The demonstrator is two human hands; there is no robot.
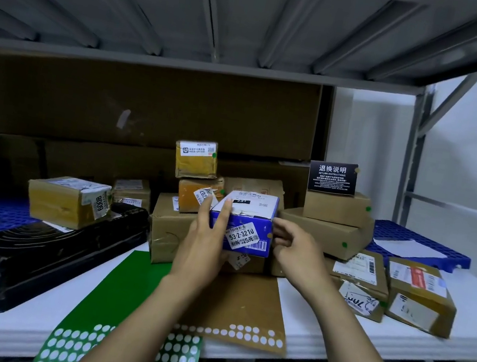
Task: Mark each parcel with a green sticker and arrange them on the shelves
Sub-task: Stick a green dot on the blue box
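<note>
- While both hands worked at the middle of the white shelf, the blue box sat between them, just in front of the pile of parcels.
- The left hand was flat against the box's left side, with its fingers straight and pointing up.
- The right hand gripped the box's right end with curled fingers.
- A small round dot sat on the box's right edge, by the right fingertips; its colour was hard to tell.
- The green sticker sheet lay on the near edge of the shelf, under the left arm, beside a brown sheet.
- A long black parcel lay to the left with a yellow-brown parcel on top.
- Two orange boxes were stacked far behind the blue box, each with a green dot.
- Brown parcels sat to the right, some with green dots.
</note>
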